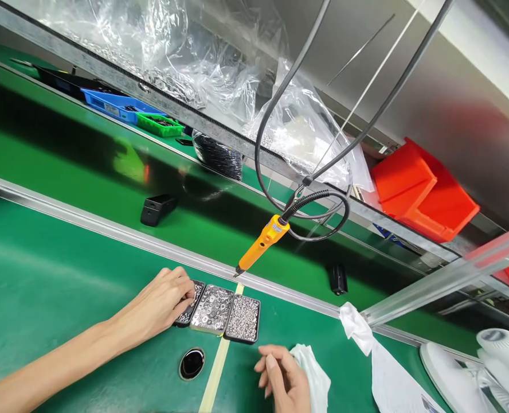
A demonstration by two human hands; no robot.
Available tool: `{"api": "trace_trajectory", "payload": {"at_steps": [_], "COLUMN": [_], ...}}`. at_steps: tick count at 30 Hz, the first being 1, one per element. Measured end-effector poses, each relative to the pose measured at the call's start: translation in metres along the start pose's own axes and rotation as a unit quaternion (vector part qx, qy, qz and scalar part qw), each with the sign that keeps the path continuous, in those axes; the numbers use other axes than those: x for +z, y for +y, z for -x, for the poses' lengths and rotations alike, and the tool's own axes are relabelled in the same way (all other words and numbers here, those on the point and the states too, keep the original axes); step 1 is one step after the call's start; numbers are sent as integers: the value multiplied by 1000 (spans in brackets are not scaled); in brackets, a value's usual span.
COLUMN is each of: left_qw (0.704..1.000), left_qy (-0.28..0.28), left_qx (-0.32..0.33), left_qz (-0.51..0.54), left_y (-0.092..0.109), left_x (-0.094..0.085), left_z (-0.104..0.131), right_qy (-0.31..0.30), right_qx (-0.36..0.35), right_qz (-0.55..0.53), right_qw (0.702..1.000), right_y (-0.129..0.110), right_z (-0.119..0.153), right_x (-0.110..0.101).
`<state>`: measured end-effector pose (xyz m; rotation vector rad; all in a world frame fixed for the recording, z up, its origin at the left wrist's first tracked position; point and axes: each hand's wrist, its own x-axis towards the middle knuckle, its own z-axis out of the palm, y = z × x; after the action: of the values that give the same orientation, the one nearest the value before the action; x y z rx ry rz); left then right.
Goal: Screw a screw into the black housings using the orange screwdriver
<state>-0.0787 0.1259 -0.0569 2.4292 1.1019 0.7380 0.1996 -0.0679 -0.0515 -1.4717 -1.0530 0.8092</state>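
Note:
My left hand (168, 298) reaches over the leftmost of the small trays (199, 293), its fingers bent together at the small metal parts; whether it pinches one is hidden. Beside that tray stand a tray of washers (212, 308) and a dark tray of tiny metal pieces (242, 318). My right hand (284, 376) hovers at the lower right with loosely curled, parted fingers and nothing visible in them, next to a white cloth (314, 373). A round black disc (192, 363) lies on the green table below the trays.
An orange electric screwdriver (263, 243) hangs by its cable just above the trays. A metal rail (151, 241) runs along the table's back. Plastic bags (220, 74) and a red bin (426, 189) occupy the shelf. At right are a white cloth (355, 328) and a white fan (452, 373).

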Motion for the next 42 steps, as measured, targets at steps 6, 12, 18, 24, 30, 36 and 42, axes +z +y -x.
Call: {"api": "trace_trajectory", "payload": {"at_steps": [6, 12, 18, 24, 30, 36, 42], "left_qw": [985, 949, 932, 927, 923, 905, 895], "left_qy": [27, -47, -18, 28, 33, 35, 44], "left_qx": [-139, -185, -186, -127, -165, -163, -174], "left_qz": [95, 250, 310, 351, 345, 392, 409], "left_y": [21, 54, 74, 93, 101, 106, 109], "left_x": [-10, -9, 0, 1, 5, 2, 0], "left_z": [27, 63, 78, 82, 85, 85, 86], "right_qy": [-16, -39, -26, -100, -133, -145, -159], "right_qx": [-97, -159, -127, -77, -102, -103, -108], "right_qz": [96, -34, -146, -343, -380, -383, -382], "right_qw": [991, 986, 981, 931, 910, 907, 904], "right_y": [-79, -115, -120, -152, -160, -159, -154], "right_z": [-79, -136, -104, -55, -34, -30, -29], "right_x": [33, 82, 90, 93, 99, 101, 103]}}
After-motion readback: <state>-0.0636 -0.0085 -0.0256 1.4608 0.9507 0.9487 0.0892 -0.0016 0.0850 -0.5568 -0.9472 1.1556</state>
